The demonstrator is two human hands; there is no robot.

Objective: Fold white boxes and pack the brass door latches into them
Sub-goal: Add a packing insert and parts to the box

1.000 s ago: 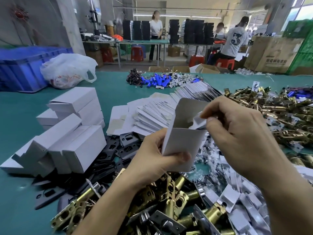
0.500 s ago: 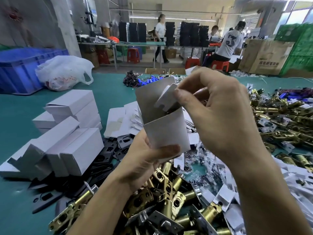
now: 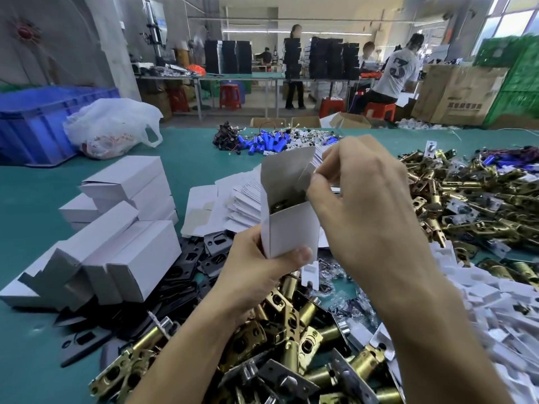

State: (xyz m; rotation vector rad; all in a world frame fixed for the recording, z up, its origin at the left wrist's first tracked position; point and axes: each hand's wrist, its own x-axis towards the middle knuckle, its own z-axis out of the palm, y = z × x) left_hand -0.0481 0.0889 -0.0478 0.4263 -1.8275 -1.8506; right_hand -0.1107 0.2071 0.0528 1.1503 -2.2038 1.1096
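Factory hall, far side: long workbench standing across the room, black stacks sitting on it; red stools standing beneath; grey pillar rising at left; windows letting in daylight at upper right; ceiling strip light glowing.

Two bare arms are seen coming up from the bottom of the frame. No sleeves are worn on the parts that can be seen, and both forearms are shown bare from the bottom edge up to the wrists. The left hand is seen near the middle of the frame, with a short, plain thumbnail. The right hand is seen just right of the middle, with knuckles and thin lines showing on its back.
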